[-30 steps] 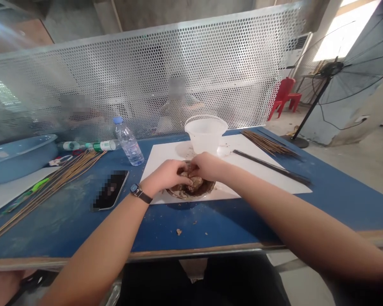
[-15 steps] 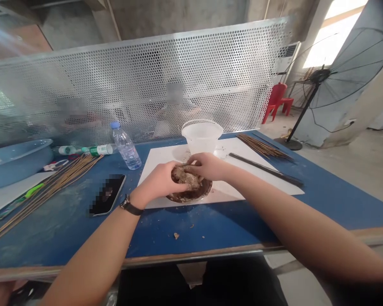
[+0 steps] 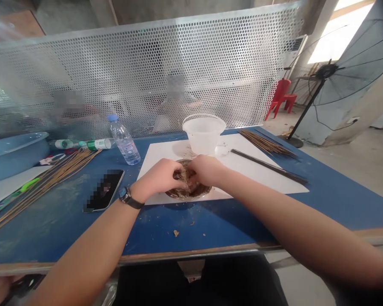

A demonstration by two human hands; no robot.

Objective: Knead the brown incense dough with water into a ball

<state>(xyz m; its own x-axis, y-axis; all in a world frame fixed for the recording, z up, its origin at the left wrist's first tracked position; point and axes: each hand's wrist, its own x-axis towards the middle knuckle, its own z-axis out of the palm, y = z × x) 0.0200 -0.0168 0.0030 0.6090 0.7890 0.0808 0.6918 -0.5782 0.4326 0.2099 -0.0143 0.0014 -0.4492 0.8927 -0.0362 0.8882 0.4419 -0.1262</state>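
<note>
Brown lump (image 3: 187,174) in a bowl (image 3: 187,197)

Left hand (image 3: 159,176) and right hand (image 3: 208,171) curl fingers around it. Behind the bowl stands a cloudy bucket (image 3: 204,135); left of the bowl, a bottle (image 3: 126,144) and, farther, a blue basin (image 3: 19,155).

right hand (image 3: 208,171) has dipped deeper into the bowl (image 3: 203,194).

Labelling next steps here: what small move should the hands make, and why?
Probably press the brown material inward: the left hand and right hand touch it from opposite sides inside the bowl, and its surface looks rough and uneven.
</note>
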